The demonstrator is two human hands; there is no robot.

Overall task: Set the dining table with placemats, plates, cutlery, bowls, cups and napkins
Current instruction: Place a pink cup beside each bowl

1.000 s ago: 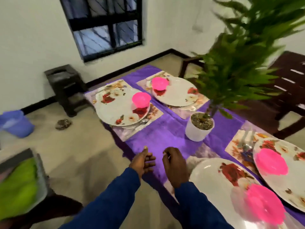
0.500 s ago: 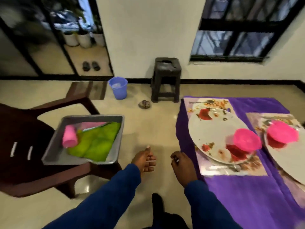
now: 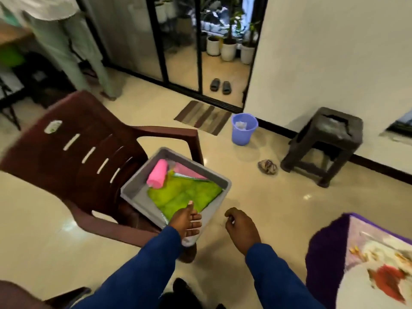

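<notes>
A grey tray rests on the seat of a brown plastic chair. Inside it lie stacked pink cups on their side, green napkins and a pink flat item. My left hand hovers over the tray's near corner, fingers loosely apart and holding nothing. My right hand hangs over the floor to the right of the tray, fingers curled with nothing in them. The purple-clothed table shows at the lower right with a floral placemat and a white plate.
A blue bucket and a dark stool stand near the wall. A small bundle lies on the floor. A doormat and sandals sit by the glass door. Another person's legs are at the upper left.
My view has swung left from the table to the chair and tray. Both hands have come closer to the tray, the left now over its near corner.
</notes>
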